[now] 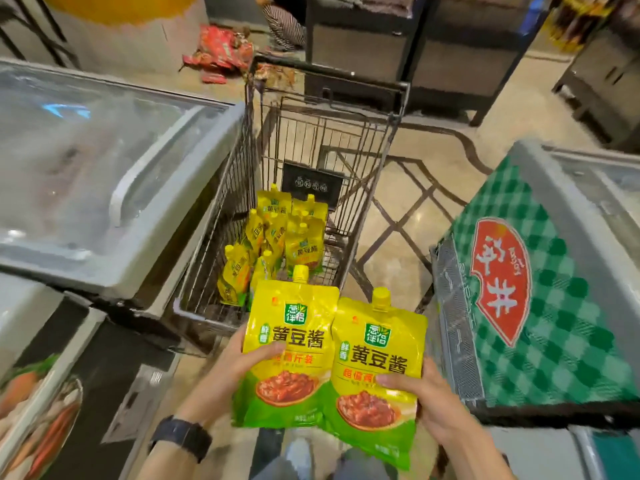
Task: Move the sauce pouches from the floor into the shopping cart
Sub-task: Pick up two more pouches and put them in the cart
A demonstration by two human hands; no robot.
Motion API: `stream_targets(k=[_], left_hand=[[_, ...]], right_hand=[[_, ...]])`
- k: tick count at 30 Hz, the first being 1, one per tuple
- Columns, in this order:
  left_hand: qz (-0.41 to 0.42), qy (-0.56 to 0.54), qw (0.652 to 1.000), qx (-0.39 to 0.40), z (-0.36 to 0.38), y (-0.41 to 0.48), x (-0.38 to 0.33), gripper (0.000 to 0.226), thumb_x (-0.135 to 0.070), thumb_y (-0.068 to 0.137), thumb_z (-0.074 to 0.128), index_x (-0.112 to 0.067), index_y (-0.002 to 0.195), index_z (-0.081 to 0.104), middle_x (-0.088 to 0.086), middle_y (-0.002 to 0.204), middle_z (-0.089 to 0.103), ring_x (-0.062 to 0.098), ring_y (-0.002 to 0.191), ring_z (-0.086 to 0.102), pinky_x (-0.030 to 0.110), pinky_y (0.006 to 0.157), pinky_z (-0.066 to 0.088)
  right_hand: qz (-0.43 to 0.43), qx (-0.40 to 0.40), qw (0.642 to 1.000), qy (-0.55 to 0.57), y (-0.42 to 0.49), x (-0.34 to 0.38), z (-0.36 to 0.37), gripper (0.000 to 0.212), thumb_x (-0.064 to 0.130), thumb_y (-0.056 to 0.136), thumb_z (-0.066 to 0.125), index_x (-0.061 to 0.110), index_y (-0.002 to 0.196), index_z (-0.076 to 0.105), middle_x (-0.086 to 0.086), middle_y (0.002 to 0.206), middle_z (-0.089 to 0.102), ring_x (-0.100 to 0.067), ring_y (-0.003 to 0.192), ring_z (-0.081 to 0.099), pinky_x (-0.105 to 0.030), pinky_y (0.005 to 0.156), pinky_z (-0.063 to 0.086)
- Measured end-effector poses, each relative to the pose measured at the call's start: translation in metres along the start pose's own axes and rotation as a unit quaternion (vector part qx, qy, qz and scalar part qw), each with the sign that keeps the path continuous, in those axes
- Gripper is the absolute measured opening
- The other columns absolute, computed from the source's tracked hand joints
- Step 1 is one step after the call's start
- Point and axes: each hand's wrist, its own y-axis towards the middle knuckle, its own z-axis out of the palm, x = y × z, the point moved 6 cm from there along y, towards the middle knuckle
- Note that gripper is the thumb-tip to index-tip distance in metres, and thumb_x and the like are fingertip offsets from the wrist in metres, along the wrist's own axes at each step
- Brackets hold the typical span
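Your L hand is grasping one soybean-sauce pouch by its L edge, thumb on the printed front, fingers behind it. R hand grasps a second pouch the same way at its R edge, thumb across the front. Both pouches are yellow w/ green bottoms and yellow spout caps, upright, fronts facing you, caps pointing to 12 o'clock. They sit side by side, inner edges meeting; can't tell which one overlaps. L one rides a bit higher. Black watch on your L wrist.

Wire shopping cart stands straight ahead at 12, near end just beyond the held pouches; the L cap shows in front of the near rim. In the basket, a pile of the same yellow pouches crowds the near-L part, some standing or leaning, some on their sides. Dark placard w/ small white icons sits beyond the pile, toward the far end.

At 9–10 o'clock a chest freezer w/ glass sliding lid sits right against the cart's L side. At 3 o'clock a green-checked carton w/ a red label lies on top of a second freezer. Far out at 11–12, past the cart, red snack packs lie scattered on the tiled floor, part of a person in striped clothing beside them. Dark display stands at 12–1.
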Motion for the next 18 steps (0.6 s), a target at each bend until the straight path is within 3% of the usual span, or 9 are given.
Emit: stream_targets(k=[2, 3, 5, 7, 10, 13, 15, 16, 18], left_hand=[[-0.003, -0.025, 0.999, -0.029, -0.014, 0.019, 0.0, 0.096, -0.044, 0.041, 0.098, -0.019, 0.126, 0.062, 0.011, 0.113, 0.076, 0.033, 0.101, 0.073, 0.051, 0.09, 0.057], [-0.005, -0.03, 0.998, -0.056, -0.022, 0.026, -0.001, 0.093, -0.042, 0.042, 0.098, -0.022, 0.125, 0.062, 0.012, 0.114, 0.075, 0.034, 0.103, 0.072, 0.054, 0.092, 0.055], [0.001, -0.03, 0.992, -0.124, -0.038, 0.04, -0.005, 0.099, -0.05, 0.031, 0.099, -0.025, 0.119, 0.063, 0.009, 0.109, 0.077, 0.028, 0.095, 0.075, 0.045, 0.081, 0.06], [0.008, -0.019, 0.98, -0.199, -0.05, 0.052, -0.011, 0.101, -0.06, 0.021, 0.096, -0.027, 0.111, 0.064, 0.001, 0.099, 0.079, 0.021, 0.088, 0.076, 0.037, 0.074, 0.061], [0.001, -0.019, 0.953, -0.302, -0.066, 0.067, -0.011, 0.084, -0.056, 0.036, 0.096, -0.029, 0.11, 0.065, -0.001, 0.101, 0.079, 0.024, 0.093, 0.075, 0.052, 0.088, 0.057], [0.014, -0.006, 0.925, -0.379, -0.074, 0.081, -0.017, 0.072, -0.036, 0.06, 0.094, -0.027, 0.123, 0.06, 0.001, 0.109, 0.077, 0.023, 0.098, 0.074, 0.054, 0.093, 0.055], [0.009, -0.001, 0.909, -0.416, -0.079, 0.094, -0.017, 0.069, -0.021, 0.068, 0.087, -0.026, 0.13, 0.056, 0.0, 0.113, 0.075, 0.02, 0.101, 0.072, 0.052, 0.095, 0.054], [0.004, 0.007, 0.903, -0.431, -0.08, 0.101, -0.016, 0.069, -0.018, 0.07, 0.085, -0.025, 0.131, 0.054, -0.001, 0.116, 0.073, 0.018, 0.102, 0.07, 0.048, 0.096, 0.053], [-0.013, 0.036, 0.885, -0.464, -0.085, 0.115, -0.012, 0.066, -0.018, 0.075, 0.084, -0.024, 0.132, 0.051, 0.0, 0.117, 0.068, 0.018, 0.103, 0.067, 0.044, 0.094, 0.053]], right_hand=[[-0.016, 0.015, 0.999, -0.041, 0.032, 0.021, 0.01, 0.082, 0.025, 0.018, 0.099, 0.008, 0.094, 0.072, -0.017, 0.095, 0.076, -0.032, 0.086, 0.074, -0.035, 0.066, 0.059], [-0.02, 0.019, 0.998, -0.064, 0.048, 0.03, 0.015, 0.078, 0.02, 0.023, 0.097, 0.006, 0.095, 0.072, -0.015, 0.093, 0.077, -0.029, 0.083, 0.074, -0.031, 0.063, 0.058], [-0.019, 0.014, 0.996, -0.09, 0.084, 0.041, 0.017, 0.064, 0.006, 0.038, 0.088, 0.003, 0.098, 0.068, -0.01, 0.087, 0.078, -0.022, 0.076, 0.075, -0.027, 0.06, 0.057], [-0.012, 0.017, 0.993, -0.113, 0.119, 0.05, 0.021, 0.056, 0.004, 0.045, 0.082, 0.005, 0.098, 0.068, -0.009, 0.085, 0.078, -0.023, 0.075, 0.075, -0.032, 0.063, 0.059], [-0.002, 0.037, 0.988, -0.15, 0.176, 0.061, 0.03, 0.05, 0.0, 0.053, 0.087, 0.008, 0.099, 0.069, -0.01, 0.09, 0.078, -0.025, 0.08, 0.075, -0.037, 0.071, 0.059], [-0.028, 0.061, 0.976, -0.209, 0.228, 0.074, 0.047, 0.036, -0.004, 0.065, 0.084, 0.015, 0.093, 0.07, 0.015, 0.071, 0.075, 0.002, 0.065, 0.07, -0.011, 0.057, 0.05], [-0.04, 0.07, 0.966, -0.247, 0.263, 0.079, 0.057, 0.037, -0.002, 0.066, 0.084, 0.016, 0.095, 0.07, 0.021, 0.063, 0.07, 0.012, 0.058, 0.064, -0.005, 0.052, 0.044], [-0.039, 0.073, 0.96, -0.266, 0.281, 0.08, 0.062, 0.04, -0.001, 0.065, 0.085, 0.017, 0.098, 0.069, 0.018, 0.069, 0.071, 0.012, 0.06, 0.064, -0.007, 0.056, 0.047], [-0.049, 0.079, 0.945, -0.313, 0.315, 0.076, 0.074, 0.051, 0.003, 0.064, 0.086, 0.019, 0.109, 0.07, 0.007, 0.092, 0.074, 0.0, 0.081, 0.07, -0.024, 0.079, 0.057]])
